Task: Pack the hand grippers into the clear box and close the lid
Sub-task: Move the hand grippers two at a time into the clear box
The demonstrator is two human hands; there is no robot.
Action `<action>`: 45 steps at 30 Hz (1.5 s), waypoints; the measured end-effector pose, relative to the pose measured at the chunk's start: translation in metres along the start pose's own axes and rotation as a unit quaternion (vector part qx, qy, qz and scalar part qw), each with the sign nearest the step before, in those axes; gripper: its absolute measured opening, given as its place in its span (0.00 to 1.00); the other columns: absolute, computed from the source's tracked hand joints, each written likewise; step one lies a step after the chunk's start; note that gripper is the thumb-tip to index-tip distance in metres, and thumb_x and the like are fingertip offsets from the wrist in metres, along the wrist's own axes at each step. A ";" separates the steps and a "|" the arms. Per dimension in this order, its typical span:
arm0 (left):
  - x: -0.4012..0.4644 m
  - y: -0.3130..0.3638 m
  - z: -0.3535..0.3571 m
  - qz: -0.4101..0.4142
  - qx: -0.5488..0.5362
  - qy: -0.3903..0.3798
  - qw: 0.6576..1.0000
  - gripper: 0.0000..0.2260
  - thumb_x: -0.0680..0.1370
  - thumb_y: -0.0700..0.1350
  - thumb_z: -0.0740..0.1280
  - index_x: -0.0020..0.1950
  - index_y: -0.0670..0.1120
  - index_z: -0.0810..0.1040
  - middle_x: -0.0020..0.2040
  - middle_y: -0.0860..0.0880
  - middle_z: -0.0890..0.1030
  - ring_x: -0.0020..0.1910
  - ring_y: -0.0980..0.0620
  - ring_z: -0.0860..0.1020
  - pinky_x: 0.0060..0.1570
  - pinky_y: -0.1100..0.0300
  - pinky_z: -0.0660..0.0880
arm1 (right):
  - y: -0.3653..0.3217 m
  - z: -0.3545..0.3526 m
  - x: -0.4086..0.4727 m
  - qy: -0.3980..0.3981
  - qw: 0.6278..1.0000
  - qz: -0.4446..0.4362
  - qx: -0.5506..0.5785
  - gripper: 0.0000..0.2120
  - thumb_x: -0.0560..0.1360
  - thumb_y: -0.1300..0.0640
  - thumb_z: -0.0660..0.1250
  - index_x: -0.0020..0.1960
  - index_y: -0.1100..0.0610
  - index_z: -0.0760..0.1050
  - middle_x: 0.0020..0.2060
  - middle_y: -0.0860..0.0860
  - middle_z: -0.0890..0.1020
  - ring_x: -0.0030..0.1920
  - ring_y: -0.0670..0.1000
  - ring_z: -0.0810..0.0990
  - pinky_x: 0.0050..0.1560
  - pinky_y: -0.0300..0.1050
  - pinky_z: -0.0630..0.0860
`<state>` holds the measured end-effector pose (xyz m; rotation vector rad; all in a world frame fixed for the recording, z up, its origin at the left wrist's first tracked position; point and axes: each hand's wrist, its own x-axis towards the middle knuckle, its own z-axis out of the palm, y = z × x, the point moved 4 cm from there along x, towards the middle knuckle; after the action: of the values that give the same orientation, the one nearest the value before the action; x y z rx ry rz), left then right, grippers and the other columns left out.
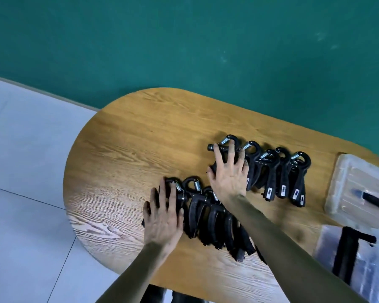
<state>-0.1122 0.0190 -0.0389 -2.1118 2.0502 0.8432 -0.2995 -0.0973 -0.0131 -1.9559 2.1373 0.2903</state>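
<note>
Black hand grippers [271,171] laid out in two rows on the oval wooden table [140,132], all alike: curved ribbed handles, a hooked head at the top, a bright steel coil spring beside the hook, small white labels near the handle ends of the far row. Far row toward the table's back edge, near row [208,213] closer to the front edge and left of it, handles overlapping like shingles. Left hand [162,213] flat, fingers spread wide, pressed on the leftmost gripper of the near row, not closed around it. Right hand [229,173] likewise splayed open on the leftmost gripper of the far row, fingertips at its spring and hook. Clear lid [357,189] at the table's right end, lying flat; clear box [359,263] just nearer, at the right front edge, blurred.
</note>
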 end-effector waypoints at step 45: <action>-0.032 0.127 -0.132 0.081 0.119 0.019 0.989 0.34 0.85 0.50 0.53 0.81 0.45 0.32 0.78 0.41 0.26 0.60 0.43 0.66 0.54 0.50 0.69 | 0.029 -0.115 -0.143 0.103 0.988 0.086 0.076 0.45 0.63 0.57 0.77 0.77 0.52 0.65 0.80 0.56 0.57 0.52 0.64 0.75 0.46 0.59 0.74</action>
<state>-0.1871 -0.0210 0.1264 -1.8717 2.2397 0.5436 -0.3206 0.0069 0.1394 -1.7892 2.3836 -0.0496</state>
